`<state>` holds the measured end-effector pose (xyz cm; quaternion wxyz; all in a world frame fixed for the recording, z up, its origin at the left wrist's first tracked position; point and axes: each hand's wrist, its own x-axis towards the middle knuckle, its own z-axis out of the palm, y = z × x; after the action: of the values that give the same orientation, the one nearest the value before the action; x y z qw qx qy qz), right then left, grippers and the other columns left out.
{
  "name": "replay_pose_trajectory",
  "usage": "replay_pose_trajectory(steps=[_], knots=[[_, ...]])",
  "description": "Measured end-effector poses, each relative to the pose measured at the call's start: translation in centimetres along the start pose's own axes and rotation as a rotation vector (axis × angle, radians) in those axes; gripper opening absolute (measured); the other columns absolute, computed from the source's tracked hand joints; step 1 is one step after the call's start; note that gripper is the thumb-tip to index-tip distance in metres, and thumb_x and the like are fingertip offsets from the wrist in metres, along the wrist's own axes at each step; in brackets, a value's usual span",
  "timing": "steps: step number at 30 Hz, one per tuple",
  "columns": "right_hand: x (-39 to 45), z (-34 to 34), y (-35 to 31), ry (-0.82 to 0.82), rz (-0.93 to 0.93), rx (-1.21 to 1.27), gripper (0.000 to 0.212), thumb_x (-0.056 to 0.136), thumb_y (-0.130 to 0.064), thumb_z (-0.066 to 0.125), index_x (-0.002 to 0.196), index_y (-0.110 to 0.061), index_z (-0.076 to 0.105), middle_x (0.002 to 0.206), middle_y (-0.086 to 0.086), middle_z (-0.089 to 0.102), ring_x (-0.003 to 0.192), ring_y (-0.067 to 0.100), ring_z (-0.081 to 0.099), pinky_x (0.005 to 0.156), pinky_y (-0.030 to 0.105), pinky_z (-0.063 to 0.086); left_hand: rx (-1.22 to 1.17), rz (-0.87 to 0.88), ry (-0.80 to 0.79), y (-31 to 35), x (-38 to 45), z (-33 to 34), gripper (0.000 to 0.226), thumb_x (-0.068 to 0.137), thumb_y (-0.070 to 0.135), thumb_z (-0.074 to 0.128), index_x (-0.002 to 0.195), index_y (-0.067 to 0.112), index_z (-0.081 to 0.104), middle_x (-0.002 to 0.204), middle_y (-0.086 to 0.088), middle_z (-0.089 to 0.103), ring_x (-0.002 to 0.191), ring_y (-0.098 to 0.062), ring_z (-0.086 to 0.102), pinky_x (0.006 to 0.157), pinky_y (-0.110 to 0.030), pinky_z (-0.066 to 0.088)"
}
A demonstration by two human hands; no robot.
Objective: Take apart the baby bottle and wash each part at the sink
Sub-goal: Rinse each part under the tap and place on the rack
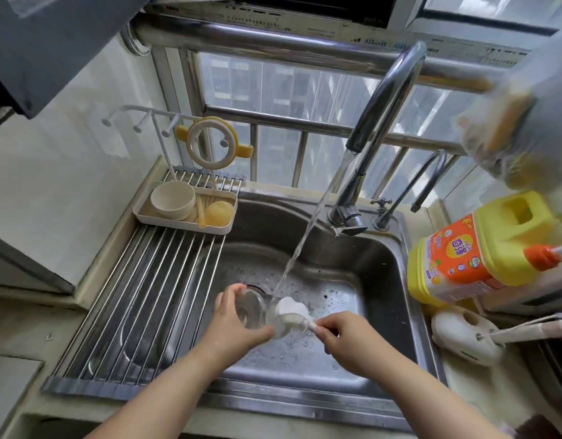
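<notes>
Both your hands work over the sink [384,280]: your left hand [232,321] grips the clear bottle [254,308] under the faucet [378,122] stream, and your right hand [346,337] pinches the white brush [292,307] at its mouth.

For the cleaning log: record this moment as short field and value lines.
left hand: grips the clear bottle
right hand: pinches the bottle brush by its handle
brush head: at the bottle's mouth, under the water
faucet: running into the sink
drying tray: holds a beige cup and yellow parts
detergent jug: right of the sink
</notes>
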<state>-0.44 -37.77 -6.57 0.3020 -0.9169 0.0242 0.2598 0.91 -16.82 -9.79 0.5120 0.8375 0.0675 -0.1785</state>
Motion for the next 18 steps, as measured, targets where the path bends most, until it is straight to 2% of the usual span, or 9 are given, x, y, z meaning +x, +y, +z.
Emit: replay_pose_trajectory(steps=[2, 5, 7, 9, 11, 13, 15, 18], knots=[[0.5, -0.2, -0.4, 0.034, -0.011, -0.01, 0.038, 0.097, -0.033, 0.048, 0.065, -0.013, 0.054, 0.071, 0.013, 0.06, 0.056, 0.013, 0.041, 0.054, 0.027, 0.034, 0.059, 0.023, -0.027, 0.0, -0.1, 0.2, 0.078, 0.067, 0.03, 0.08, 0.126, 0.031, 0.029, 0.124, 0.006, 0.025, 0.112, -0.008, 0.036, 0.092, -0.019, 0.03], [0.7, 0.3, -1.7, 0.086, -0.085, 0.017, 0.036, 0.097, -0.032, 0.048, 0.074, -0.01, 0.062, 0.069, 0.009, 0.059, 0.053, 0.01, 0.041, 0.051, 0.022, 0.034, 0.018, 0.009, -0.064, 0.1, -0.1, 0.4, 0.076, 0.064, 0.021, 0.081, 0.119, 0.043, 0.033, 0.121, 0.004, 0.025, 0.11, -0.013, 0.041, 0.09, -0.019, 0.034], [0.2, 0.4, -1.3, 0.054, -0.076, 0.01, 0.037, 0.097, -0.034, 0.048, 0.066, -0.016, 0.057, 0.068, 0.009, 0.058, 0.054, 0.01, 0.041, 0.053, 0.024, 0.035, -0.004, -0.002, -0.084, -0.3, 0.0, 0.1, 0.079, 0.061, 0.018, 0.082, 0.118, 0.047, 0.035, 0.123, 0.001, 0.032, 0.105, -0.012, 0.044, 0.087, -0.019, 0.038], [0.0, 0.0, -0.7, 0.019, -0.033, -0.019, 0.038, 0.097, -0.033, 0.048, 0.061, -0.02, 0.051, 0.074, 0.014, 0.064, 0.056, 0.012, 0.043, 0.056, 0.026, 0.036, -0.017, -0.017, -0.114, -0.6, 0.0, 0.0, 0.09, 0.061, 0.015, 0.082, 0.128, 0.047, 0.031, 0.131, 0.001, 0.031, 0.109, -0.011, 0.043, 0.089, -0.021, 0.039], [0.2, -0.2, -0.6, 0.045, -0.02, -0.022, 0.036, 0.097, -0.032, 0.048, 0.065, -0.017, 0.056, 0.079, 0.016, 0.066, 0.059, 0.013, 0.045, 0.057, 0.027, 0.035, -0.022, -0.047, -0.148, -0.6, 0.0, 0.0, 0.104, 0.063, 0.012, 0.082, 0.142, 0.041, 0.02, 0.138, 0.004, 0.022, 0.118, -0.013, 0.037, 0.096, -0.024, 0.038], [0.4, 0.0, -1.3, 0.078, -0.058, 0.0, 0.035, 0.097, -0.032, 0.048, 0.075, -0.01, 0.062, 0.079, 0.017, 0.065, 0.058, 0.012, 0.043, 0.056, 0.026, 0.034, -0.055, -0.074, -0.151, -0.4, 0.1, 0.2, 0.11, 0.063, 0.009, 0.081, 0.145, 0.037, 0.013, 0.142, 0.007, 0.016, 0.12, -0.013, 0.033, 0.099, -0.028, 0.037], [0.2, 0.3, -1.8, 0.084, -0.096, 0.028, 0.036, 0.097, -0.034, 0.047, 0.081, -0.007, 0.064, 0.077, 0.018, 0.064, 0.058, 0.011, 0.04, 0.054, 0.025, 0.033, -0.075, -0.075, -0.141, -0.3, 0.3, 0.2, 0.105, 0.063, 0.009, 0.082, 0.14, 0.038, 0.017, 0.141, 0.006, 0.017, 0.119, -0.014, 0.033, 0.101, -0.031, 0.037], [-0.4, 0.6, -1.6, 0.059, -0.09, 0.064, 0.035, 0.097, -0.037, 0.047, 0.093, -0.01, 0.069, 0.071, 0.014, 0.059, 0.059, 0.01, 0.041, 0.056, 0.025, 0.033, -0.085, -0.076, -0.125, -0.3, 0.5, 0.2, 0.085, 0.061, 0.022, 0.086, 0.122, 0.044, 0.03, 0.129, 0.002, 0.024, 0.116, -0.017, 0.039, 0.102, -0.035, 0.042]])
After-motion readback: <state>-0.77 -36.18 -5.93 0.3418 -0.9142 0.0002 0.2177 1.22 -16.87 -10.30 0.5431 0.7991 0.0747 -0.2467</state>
